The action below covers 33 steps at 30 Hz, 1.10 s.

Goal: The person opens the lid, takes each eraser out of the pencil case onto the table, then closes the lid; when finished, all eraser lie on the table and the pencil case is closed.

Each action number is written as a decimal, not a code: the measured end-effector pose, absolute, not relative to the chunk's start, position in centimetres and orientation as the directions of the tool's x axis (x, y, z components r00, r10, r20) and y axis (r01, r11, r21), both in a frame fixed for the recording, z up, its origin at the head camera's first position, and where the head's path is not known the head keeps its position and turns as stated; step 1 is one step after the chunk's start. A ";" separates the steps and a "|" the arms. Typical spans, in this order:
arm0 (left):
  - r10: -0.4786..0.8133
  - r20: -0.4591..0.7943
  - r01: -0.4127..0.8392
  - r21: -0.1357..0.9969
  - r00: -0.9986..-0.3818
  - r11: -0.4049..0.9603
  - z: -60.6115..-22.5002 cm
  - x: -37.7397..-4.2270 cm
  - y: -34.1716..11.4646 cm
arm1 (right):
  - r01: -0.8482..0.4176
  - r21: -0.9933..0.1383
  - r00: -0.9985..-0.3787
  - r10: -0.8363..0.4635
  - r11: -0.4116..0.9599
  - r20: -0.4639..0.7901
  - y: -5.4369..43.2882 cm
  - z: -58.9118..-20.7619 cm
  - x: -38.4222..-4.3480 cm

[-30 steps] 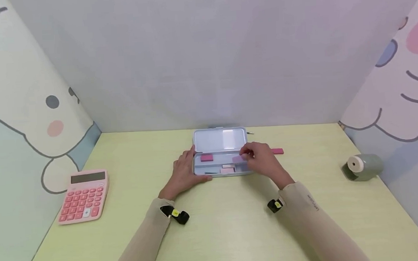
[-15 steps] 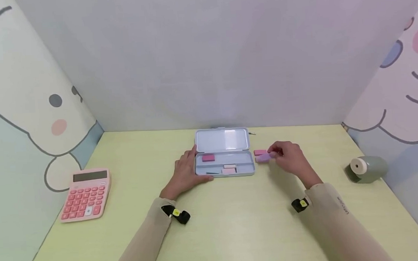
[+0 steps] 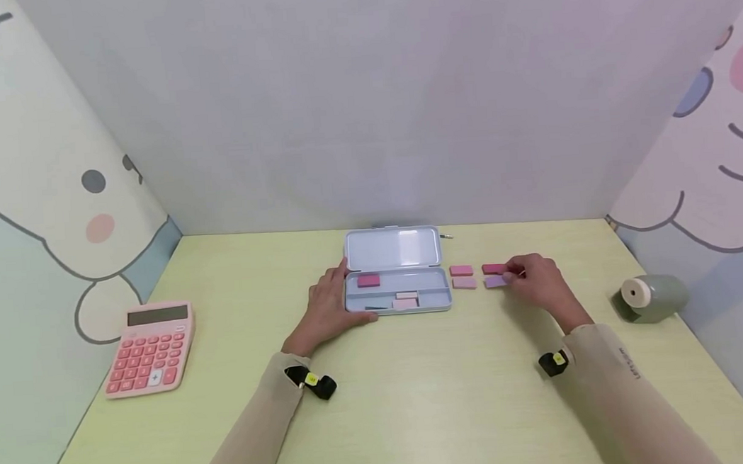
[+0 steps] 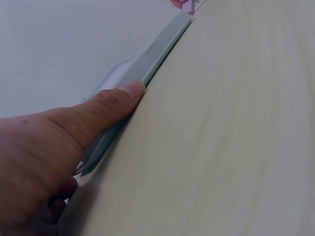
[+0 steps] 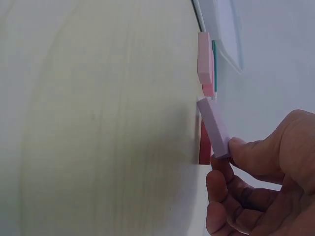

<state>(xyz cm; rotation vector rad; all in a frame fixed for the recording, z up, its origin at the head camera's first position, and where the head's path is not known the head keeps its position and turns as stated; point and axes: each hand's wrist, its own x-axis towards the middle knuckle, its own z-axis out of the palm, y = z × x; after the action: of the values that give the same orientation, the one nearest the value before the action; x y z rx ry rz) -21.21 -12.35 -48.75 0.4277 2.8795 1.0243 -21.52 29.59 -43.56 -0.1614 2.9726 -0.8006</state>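
Note:
An open light-blue tin pencil case [image 3: 397,281] lies at the table's back middle, its lid raised. My left hand [image 3: 328,304] grips its left end, the thumb against the front wall. Inside are a magenta block [image 3: 369,280], small pale pink blocks [image 3: 406,303] and a thin teal piece [image 3: 376,307]. Right of the case, my right hand [image 3: 538,283] pinches a lilac rectangular block [image 5: 214,128] by one end between thumb and fingers. The block is tilted in the right wrist view, in front of a dark pink block [image 3: 492,268]. A pink block [image 3: 461,270] and a pale mauve block [image 3: 464,283] lie between it and the case.
A pink calculator [image 3: 151,348] lies at the left of the table. Near the right edge stands a grey-green cylindrical device [image 3: 653,298] with a hole in its pale front. The tip of a pencil-like stick [image 3: 446,236] shows beside the lid. Walls border the table.
My right hand has carried the lilac block rightward from over the case, past the pink and mauve blocks, to the dark pink block. My left hand stays at the case.

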 end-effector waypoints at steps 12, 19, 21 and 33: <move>0.271 0.040 0.234 0.635 -0.962 0.736 -48.8 -21.1 -12.4 | -0.067 -0.462 -0.989 -0.120 0.884 -0.085 29.3 -44.3 -21.9; 0.268 0.033 0.229 0.627 -0.963 0.745 -48.8 -21.1 -12.3 | -0.081 -0.453 -0.989 -0.128 0.888 -0.073 29.2 -44.3 -21.7; 0.268 0.031 0.228 0.626 -0.963 0.746 -48.8 -21.2 -12.3 | -0.077 -0.451 -0.989 -0.126 0.889 -0.079 29.2 -44.3 -21.7; 0.273 0.021 0.226 0.624 -0.962 0.748 -48.7 -21.2 -12.3 | -0.163 -0.489 -0.984 -0.179 0.857 0.014 27.6 -43.8 -21.3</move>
<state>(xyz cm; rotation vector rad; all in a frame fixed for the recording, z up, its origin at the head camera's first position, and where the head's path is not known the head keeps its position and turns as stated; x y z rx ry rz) -21.18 -12.32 -48.73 0.4102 2.8705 1.0096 -21.34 27.60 -43.84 -0.2765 2.9961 -0.7855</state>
